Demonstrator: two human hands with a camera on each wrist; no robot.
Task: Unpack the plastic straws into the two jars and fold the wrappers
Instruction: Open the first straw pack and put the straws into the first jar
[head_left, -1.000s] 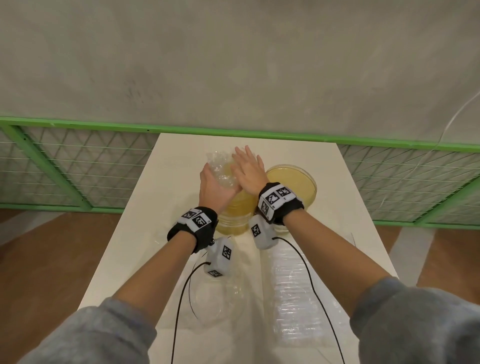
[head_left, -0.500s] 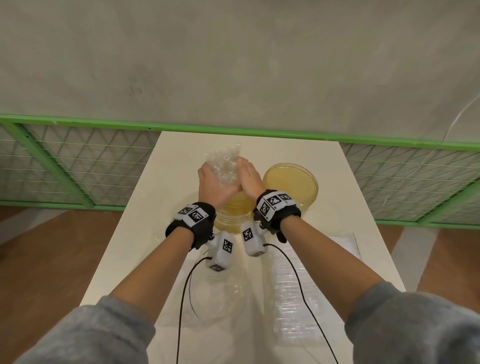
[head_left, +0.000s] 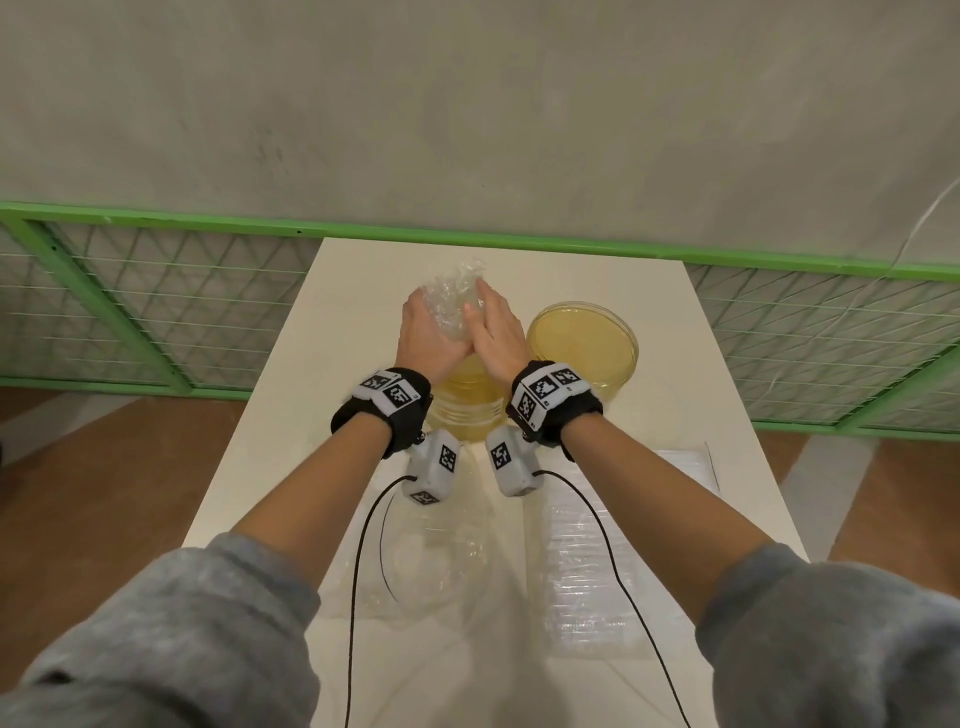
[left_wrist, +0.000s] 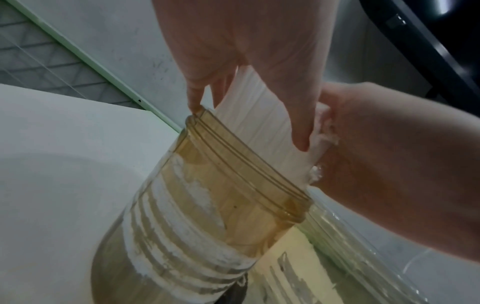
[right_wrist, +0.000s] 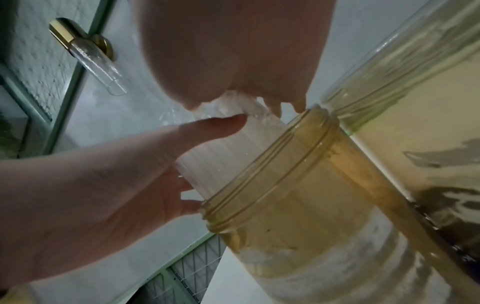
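A bundle of clear plastic straws stands in the left amber jar, its top well above the rim. My left hand cups the bundle from the left; in the right wrist view its thumb lies across the straws. My right hand holds the bundle's right side, thumb in front. In the left wrist view my left fingers wrap the straws just above the jar's threaded rim. The second amber jar stands to the right.
Near me on the white table lie a crumpled clear wrapper and a flat pack of straws. A green mesh fence runs behind the table. Black wrist cables hang over the near table.
My right hand, which lay flat on top of the straws, has come round to the bundle's right side. Both hands now hold the bundle higher, further from me.
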